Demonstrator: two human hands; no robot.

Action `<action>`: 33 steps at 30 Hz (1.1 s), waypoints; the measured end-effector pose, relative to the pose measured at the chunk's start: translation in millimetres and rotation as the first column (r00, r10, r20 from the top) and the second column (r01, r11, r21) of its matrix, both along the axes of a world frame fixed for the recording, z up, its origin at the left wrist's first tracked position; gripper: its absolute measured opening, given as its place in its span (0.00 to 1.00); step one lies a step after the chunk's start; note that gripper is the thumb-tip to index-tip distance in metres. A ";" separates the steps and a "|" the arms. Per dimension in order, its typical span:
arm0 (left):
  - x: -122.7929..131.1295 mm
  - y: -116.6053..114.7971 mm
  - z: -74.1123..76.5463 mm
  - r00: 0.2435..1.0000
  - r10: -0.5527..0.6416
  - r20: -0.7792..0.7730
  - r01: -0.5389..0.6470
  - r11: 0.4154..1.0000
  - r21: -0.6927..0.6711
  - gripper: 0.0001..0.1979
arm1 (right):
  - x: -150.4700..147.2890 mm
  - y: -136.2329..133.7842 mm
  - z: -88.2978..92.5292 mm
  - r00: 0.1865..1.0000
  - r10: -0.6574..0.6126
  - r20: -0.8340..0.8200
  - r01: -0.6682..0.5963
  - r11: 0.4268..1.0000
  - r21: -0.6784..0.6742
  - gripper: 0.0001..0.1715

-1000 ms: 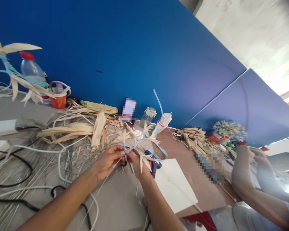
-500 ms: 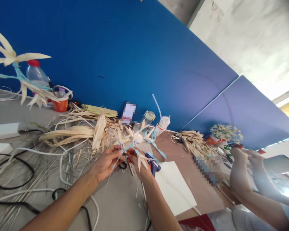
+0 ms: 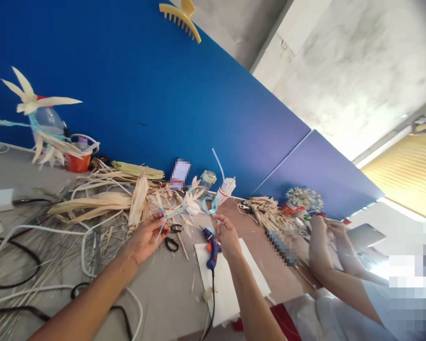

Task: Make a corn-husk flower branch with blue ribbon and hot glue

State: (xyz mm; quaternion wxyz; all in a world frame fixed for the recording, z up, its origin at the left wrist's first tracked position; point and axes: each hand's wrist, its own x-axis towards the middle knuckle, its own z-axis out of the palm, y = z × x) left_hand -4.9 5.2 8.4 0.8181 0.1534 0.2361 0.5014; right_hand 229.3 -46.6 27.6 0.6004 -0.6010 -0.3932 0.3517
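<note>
At the far left a husk flower [image 3: 30,99] on a blue-wrapped stem stands in front of a plastic bottle [image 3: 49,124], with a red cup [image 3: 77,163] just beside it against the blue partition [image 3: 156,94]. Black and white cables [image 3: 10,277] loop over the grey table [image 3: 170,293], and a heap of dried corn husks [image 3: 99,201] lies behind them. The person's left hand [image 3: 145,237] is raised just above the table near that heap. Its thumb and fingertips are pinched on the blue-ribbon stem of a husk sprig [image 3: 179,208], whose pale petals fan out up and to the right of the hand. Black scissors [image 3: 171,237] lie on the table just under the sprig. Next comes a blue glue gun [image 3: 211,245] resting on a white sheet [image 3: 234,289], its cord trailing toward the person. The right hand [image 3: 229,235] hovers beside the gun, clear of the sprig, with its fingers loosely curled. I cannot tell whether it pinches anything. A loop of blue ribbon [image 3: 211,205] lies just beyond it, near a glass jar [image 3: 208,180]. Further right lies a second husk pile [image 3: 266,213], and a co-worker's hands [image 3: 321,232] are busy at the table's far end.
</note>
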 end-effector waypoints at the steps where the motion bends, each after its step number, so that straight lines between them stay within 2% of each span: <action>1: -0.7 1.5 -0.6 1.000 0.002 0.016 -0.002 1.000 0.001 0.09 | 6.6 -5.5 0.9 0.997 -0.036 0.074 0.037 0.999 -0.022 0.15; 3: -1.9 4.0 -1.1 1.000 0.008 0.030 -0.008 1.000 -0.007 0.08 | 20.3 -17.4 0.4 0.955 -0.096 0.281 0.127 0.988 -0.092 0.16; 5: -2.8 5.8 -0.8 0.998 0.031 0.049 -0.030 0.999 -0.021 0.08 | 33.5 -29.7 -2.8 0.862 -0.125 0.492 0.218 0.966 -0.138 0.17; 7: -3.3 6.7 -0.2 0.997 0.050 0.066 -0.048 0.998 -0.031 0.08 | 43.6 -41.1 -7.9 0.787 -0.147 0.600 0.300 0.940 -0.163 0.18; 10: -3.5 6.6 0.4 0.994 0.065 0.088 -0.062 0.998 -0.032 0.08 | 47.4 -54.4 -15.3 0.784 -0.105 0.611 0.291 0.933 -0.213 0.17; 12: -3.3 6.3 0.3 0.992 0.069 0.105 -0.067 0.998 -0.020 0.08 | 41.4 -59.4 -18.3 0.791 0.004 0.612 0.235 0.922 -0.309 0.13; 13: -3.1 6.1 0.1 0.991 0.069 0.113 -0.068 0.998 -0.013 0.08 | 36.5 -60.3 -19.1 0.769 0.073 0.635 0.217 0.904 -0.368 0.14; 15: -2.8 6.0 -0.4 0.989 0.069 0.130 -0.069 0.998 -0.002 0.09 | 25.0 -59.0 -20.1 0.671 0.210 0.711 0.239 0.847 -0.475 0.21; 17: -2.7 5.9 -0.9 0.987 0.070 0.143 -0.072 0.997 0.004 0.08 | 13.9 -54.3 -21.3 0.566 0.302 0.767 0.319 0.778 -0.542 0.28; 18: -2.8 5.9 -1.0 0.987 0.070 0.147 -0.072 0.997 0.005 0.08 | 9.4 -51.3 -22.4 0.546 0.319 0.775 0.353 0.751 -0.558 0.31; 20: -3.0 5.6 -0.9 0.986 0.066 0.155 -0.068 0.998 0.007 0.08 | 3.2 -45.6 -25.8 0.579 0.288 0.763 0.391 0.723 -0.570 0.31; 22: -3.2 5.2 -0.7 0.984 0.060 0.166 -0.062 0.998 0.009 0.09 | 0.8 -42.3 -30.0 0.633 0.202 0.748 0.403 0.739 -0.540 0.25; 25: -3.3 4.7 -0.4 0.982 0.055 0.180 -0.058 0.998 0.013 0.09 | 2.2 -44.3 -33.8 0.702 0.092 0.706 0.400 0.770 -0.497 0.16; 27: -3.3 4.7 -0.1 0.982 0.056 0.181 -0.060 0.998 0.015 0.09 | 5.3 -50.1 -32.6 0.737 0.052 0.674 0.391 0.780 -0.488 0.14; 29: -3.4 4.8 0.4 0.982 0.063 0.178 -0.067 0.998 0.016 0.08 | 9.4 -58.0 -27.5 0.829 -0.021 0.558 0.330 0.825 -0.458 0.15; 30: -3.5 4.8 0.5 0.982 0.067 0.178 -0.071 0.997 0.017 0.08 | 11.4 -62.2 -23.4 0.900 -0.070 0.431 0.268 0.868 -0.417 0.15; 31: -3.6 4.9 0.6 0.981 0.071 0.178 -0.076 0.997 0.021 0.08 | 13.1 -66.3 -18.5 0.971 -0.111 0.212 0.180 0.922 -0.342 0.15; 32: -3.7 4.9 0.6 0.981 0.072 0.178 -0.079 0.996 0.030 0.08 | 14.2 -70.1 -12.8 0.993 -0.109 -0.046 0.095 0.966 -0.240 0.16; 33: -3.8 4.9 0.4 0.982 0.070 0.176 -0.079 0.996 0.041 0.08 | 14.4 -73.2 -6.6 0.959 -0.062 -0.275 0.023 0.990 -0.142 0.17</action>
